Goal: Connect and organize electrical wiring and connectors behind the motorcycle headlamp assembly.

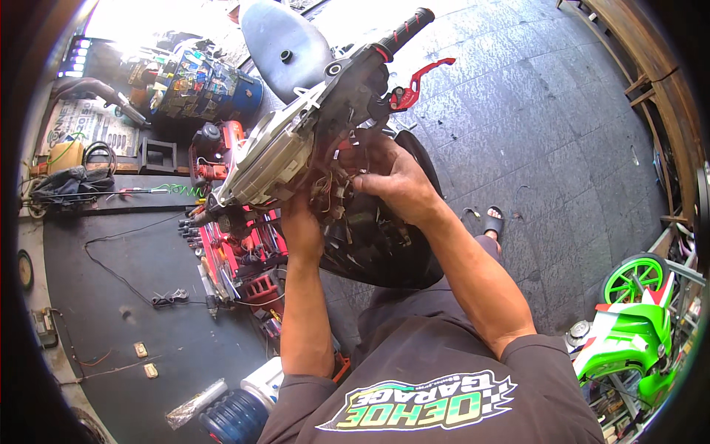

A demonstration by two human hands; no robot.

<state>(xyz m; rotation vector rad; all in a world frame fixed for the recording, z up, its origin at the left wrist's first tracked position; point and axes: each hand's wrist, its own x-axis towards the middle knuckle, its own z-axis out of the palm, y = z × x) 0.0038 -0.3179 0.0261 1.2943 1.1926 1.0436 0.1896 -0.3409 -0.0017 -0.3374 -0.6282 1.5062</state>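
Observation:
In front of me stands a scooter's handlebar assembly with its covers partly off. Its instrument cluster [277,166] tilts toward the left, and a bundle of wires and connectors [329,194] shows beneath it. My right hand [396,181] is closed at this wiring, thumb and fingers bent around some of the wires. My left hand [302,226] reaches up under the cluster beside the same bundle; its fingers are hidden there. Above my right hand are a red brake lever [421,85] and a black grip [409,33]. Below the wiring lies the black front bodywork [392,255].
The scooter's dark seat [288,52] lies beyond the handlebar. Red tool trays [222,255] with several hand tools stand close on the left, near a blue drum [237,96]. A green motorbike [629,333] is at the right, and a water bottle [235,418] at lower left.

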